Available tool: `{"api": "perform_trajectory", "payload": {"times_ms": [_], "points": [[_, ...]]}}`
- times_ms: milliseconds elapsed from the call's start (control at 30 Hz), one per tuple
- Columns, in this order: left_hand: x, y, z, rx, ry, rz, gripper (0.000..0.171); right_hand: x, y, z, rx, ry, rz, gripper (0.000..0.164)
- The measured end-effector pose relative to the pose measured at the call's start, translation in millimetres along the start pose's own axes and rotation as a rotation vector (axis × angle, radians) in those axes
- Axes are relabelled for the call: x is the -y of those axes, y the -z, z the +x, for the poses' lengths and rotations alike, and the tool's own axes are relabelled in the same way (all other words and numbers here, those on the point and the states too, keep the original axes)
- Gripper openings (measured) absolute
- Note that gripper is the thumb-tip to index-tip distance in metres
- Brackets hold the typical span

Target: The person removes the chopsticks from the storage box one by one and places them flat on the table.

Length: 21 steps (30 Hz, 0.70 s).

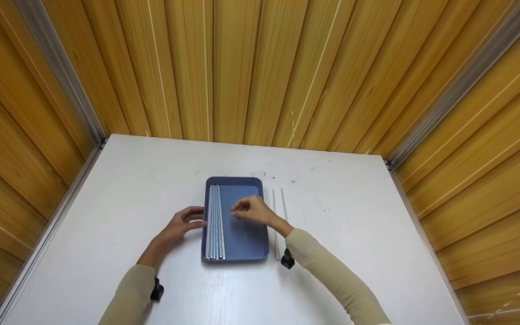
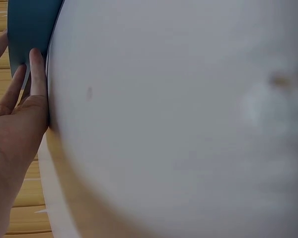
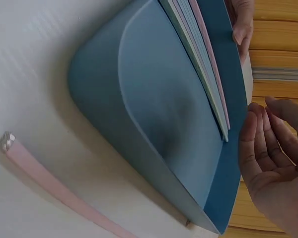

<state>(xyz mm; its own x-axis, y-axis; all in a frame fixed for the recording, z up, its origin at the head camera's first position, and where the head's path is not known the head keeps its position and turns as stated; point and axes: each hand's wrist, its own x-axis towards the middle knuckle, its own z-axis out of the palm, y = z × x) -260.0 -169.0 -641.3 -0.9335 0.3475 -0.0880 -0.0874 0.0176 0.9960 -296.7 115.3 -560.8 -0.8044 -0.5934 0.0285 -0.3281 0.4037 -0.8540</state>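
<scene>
A blue rectangular tray [image 1: 244, 246] lies on the white table. Along its left side runs a row of several long thin sticks [image 1: 215, 221], in pale pink, green and blue in the right wrist view. My left hand [image 1: 182, 223] is at the tray's left wall, fingertips right at the rim, fingers spread. Over the middle of the tray hovers my right hand [image 1: 252, 210], its fingers loosely bent and nothing between thumb and fingertips. Two more sticks lie on the table right of the tray; one is a pink stick [image 3: 59, 186] with a silvery end.
The white table [image 1: 350, 225] reaches back to a wood-patterned wall [image 1: 233, 67]. Similar panels with grey metal rails [image 1: 463, 85] stand at both sides. Small dark marks dot the tabletop behind the tray.
</scene>
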Motion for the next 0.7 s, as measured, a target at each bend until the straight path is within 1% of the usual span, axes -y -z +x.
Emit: {"api": "perform_trajectory", "payload": {"times_ms": [133, 333, 433, 567, 700], "points": [[-0.6, -0.8, 0.3, -0.004, -0.003, 0.008, 0.064, -6.4, -16.8, 3.4, 0.031, -0.056, -0.011, 0.018], [-1.7, -3.5, -0.4, -0.013, 0.005, 0.007, 0.063, -17.6, -33.5, 3.8, 0.066, -0.12, 0.044, 0.019], [-1.9, -4.2, -0.7, -0.015, 0.015, 0.015, 0.063, -21.5, -36.9, 3.3, 0.06, -0.143, 0.048, 0.018], [-1.9, -3.3, -0.3, -0.014, 0.011, 0.025, 0.063, -23.4, -39.6, 3.8, 0.027, -0.157, 0.043, 0.019], [-2.2, -2.1, -0.7, -0.02, 0.014, 0.011, 0.063, -22.4, -43.9, 6.0, -0.002, -0.173, 0.034, 0.021]]}}
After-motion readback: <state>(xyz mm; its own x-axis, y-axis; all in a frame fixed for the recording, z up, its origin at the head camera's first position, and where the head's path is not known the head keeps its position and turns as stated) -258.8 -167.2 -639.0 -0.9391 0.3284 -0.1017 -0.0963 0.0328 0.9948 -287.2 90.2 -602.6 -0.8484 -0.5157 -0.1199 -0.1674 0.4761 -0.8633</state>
